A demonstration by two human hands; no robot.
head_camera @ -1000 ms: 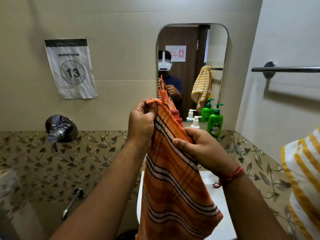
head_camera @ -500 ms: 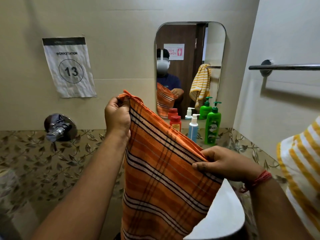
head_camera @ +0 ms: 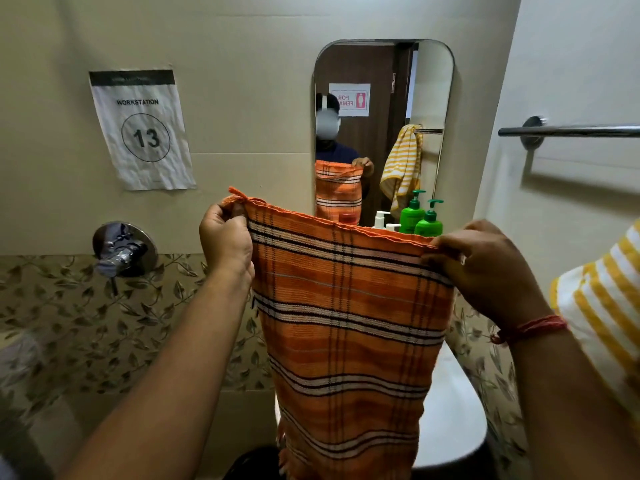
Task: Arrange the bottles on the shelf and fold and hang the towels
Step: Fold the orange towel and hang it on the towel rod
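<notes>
Step in hand: folding; left hand (head_camera: 227, 239) and right hand (head_camera: 485, 268) each pinch a top corner of the orange towel (head_camera: 349, 323), spread before the mirror (head_camera: 384, 109); next, bring corners together, then drape over the towel bar (head_camera: 571, 130).

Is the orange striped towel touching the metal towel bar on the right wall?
Apart. The head view shows the orange striped towel stretched between the left hand and right hand, with bare wall between it and the towel bar above.
</notes>
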